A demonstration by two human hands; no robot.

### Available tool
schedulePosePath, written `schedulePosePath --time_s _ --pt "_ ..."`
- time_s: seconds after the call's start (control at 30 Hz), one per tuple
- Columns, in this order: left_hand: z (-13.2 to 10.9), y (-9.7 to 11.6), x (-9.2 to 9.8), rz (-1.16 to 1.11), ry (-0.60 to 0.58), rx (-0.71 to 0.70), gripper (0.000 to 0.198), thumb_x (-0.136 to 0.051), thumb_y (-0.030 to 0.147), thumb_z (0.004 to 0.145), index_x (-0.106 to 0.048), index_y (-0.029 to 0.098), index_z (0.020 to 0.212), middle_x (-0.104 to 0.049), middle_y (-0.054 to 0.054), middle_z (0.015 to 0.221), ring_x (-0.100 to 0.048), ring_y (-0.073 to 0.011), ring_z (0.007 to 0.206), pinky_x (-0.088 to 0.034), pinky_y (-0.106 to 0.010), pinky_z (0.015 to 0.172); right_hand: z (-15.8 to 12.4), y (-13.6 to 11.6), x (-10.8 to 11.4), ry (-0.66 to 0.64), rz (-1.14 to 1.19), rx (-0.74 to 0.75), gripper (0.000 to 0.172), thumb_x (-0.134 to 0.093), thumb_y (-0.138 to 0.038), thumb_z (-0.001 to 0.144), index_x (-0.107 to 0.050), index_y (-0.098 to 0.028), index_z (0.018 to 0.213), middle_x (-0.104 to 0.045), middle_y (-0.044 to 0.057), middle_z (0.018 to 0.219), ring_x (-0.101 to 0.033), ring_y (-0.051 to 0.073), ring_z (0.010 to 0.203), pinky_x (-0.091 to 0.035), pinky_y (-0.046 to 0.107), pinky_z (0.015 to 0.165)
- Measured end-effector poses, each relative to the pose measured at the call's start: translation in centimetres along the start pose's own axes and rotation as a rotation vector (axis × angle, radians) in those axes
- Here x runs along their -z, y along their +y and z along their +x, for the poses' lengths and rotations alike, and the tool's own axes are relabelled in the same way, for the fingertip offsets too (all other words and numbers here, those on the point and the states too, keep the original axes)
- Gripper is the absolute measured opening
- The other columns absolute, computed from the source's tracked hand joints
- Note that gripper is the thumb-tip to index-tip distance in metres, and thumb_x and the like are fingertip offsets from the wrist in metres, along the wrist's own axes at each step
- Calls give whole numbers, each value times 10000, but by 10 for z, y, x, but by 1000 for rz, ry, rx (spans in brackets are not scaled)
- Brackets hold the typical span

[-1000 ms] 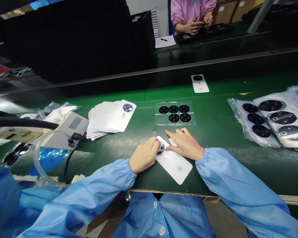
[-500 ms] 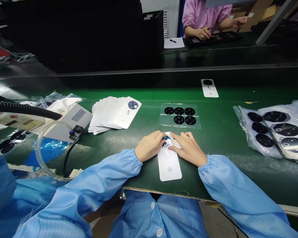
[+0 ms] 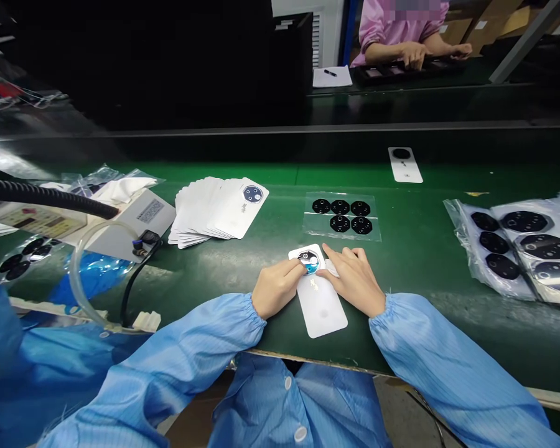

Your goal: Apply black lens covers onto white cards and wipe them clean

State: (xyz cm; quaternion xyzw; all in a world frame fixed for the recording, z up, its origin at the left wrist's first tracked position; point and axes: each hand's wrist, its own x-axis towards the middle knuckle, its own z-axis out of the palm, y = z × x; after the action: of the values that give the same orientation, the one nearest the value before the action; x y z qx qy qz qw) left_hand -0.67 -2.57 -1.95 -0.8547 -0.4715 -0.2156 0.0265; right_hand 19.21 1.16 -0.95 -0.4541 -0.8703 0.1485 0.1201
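Note:
A white phone back cover [image 3: 321, 305] lies on the green belt [image 3: 415, 249] near the front edge, with a round blue camera ring [image 3: 308, 260] at its far end. My left hand [image 3: 275, 287] is curled, its fingertips pressing on the cover's left edge beside the ring. From the right, my right hand [image 3: 354, 280] rests on the cover with its fingers bent over a small white wipe [image 3: 332, 267]. Just beyond my hands lies a clear sheet of black octagonal camera pieces [image 3: 341, 215].
A fanned stack of white covers [image 3: 214, 214] lies to the left, next to a white box [image 3: 130, 227], a black hose [image 3: 46, 198] and a clear tube. Bags of black pieces [image 3: 518, 242] sit at right. One cover [image 3: 405, 164] lies farther up the belt. A person in pink works across the line.
The cover has swung from a slant to nearly straight, then tilted slightly the other way. Both hands stayed on its far end. My head view drifted left, so things appear farther right.

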Motion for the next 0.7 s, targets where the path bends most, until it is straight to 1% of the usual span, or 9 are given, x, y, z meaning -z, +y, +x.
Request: schedulePosePath --time_s 0.1,0.2,0.23,0.3,0.47,0.57,0.63,0.7 --pt "-1 1 -4 -1 25 -7 221 -398 157 944 -598 179 852 -681 -40 834 -638 -145 767 -455 -242 640 3 6 4 -52 22 69 529 -427 -429 938 -394 -171 1399 -671 82 933 -483 228 854 -292 374 809" --pt "2 1 -6 -1 68 -9 199 -427 172 939 -610 171 861 -684 -34 820 -636 -144 736 -448 -243 614 7 12 9 -111 43 113 626 -539 -546 846 -443 -217 1369 -655 54 841 -489 205 791 -307 337 757" --pt "2 1 -5 -2 85 -8 195 -434 171 935 -614 168 861 -684 -33 810 -632 -144 719 -442 -246 601 7 13 10 -120 44 114 664 -560 -569 821 -440 -216 1371 -650 53 829 -487 204 782 -307 332 749" --pt "2 2 -4 -12 110 -8 192 -443 161 928 -619 164 852 -681 -32 790 -622 -144 694 -432 -250 582 8 13 12 -123 36 104 683 -562 -567 819 -426 -203 1381 -645 62 826 -484 208 782 -303 335 746" --pt "-4 11 0 -79 121 -28 196 -459 115 900 -619 162 798 -678 -33 763 -600 -141 656 -406 -257 543 7 7 11 -127 14 85 665 -551 -513 846 -411 -159 1391 -655 96 883 -481 224 805 -290 347 747" --pt "-9 19 4 -146 136 8 177 -478 86 881 -616 162 799 -683 -32 768 -588 -134 636 -407 -257 539 6 6 11 -134 13 83 625 -539 -471 864 -405 -170 1395 -662 90 903 -480 219 802 -284 353 759" --pt "-17 25 11 -214 152 55 155 -499 69 868 -616 167 842 -689 -30 793 -602 -130 662 -440 -249 574 7 6 11 -137 17 80 618 -534 -465 868 -401 -178 1399 -663 83 902 -478 218 803 -284 357 765" --pt "-35 34 20 -299 171 111 158 -543 61 845 -615 191 899 -693 -12 828 -626 -123 708 -483 -235 626 7 6 10 -140 23 72 640 -544 -490 855 -404 -182 1398 -656 75 860 -475 218 796 -290 357 765"
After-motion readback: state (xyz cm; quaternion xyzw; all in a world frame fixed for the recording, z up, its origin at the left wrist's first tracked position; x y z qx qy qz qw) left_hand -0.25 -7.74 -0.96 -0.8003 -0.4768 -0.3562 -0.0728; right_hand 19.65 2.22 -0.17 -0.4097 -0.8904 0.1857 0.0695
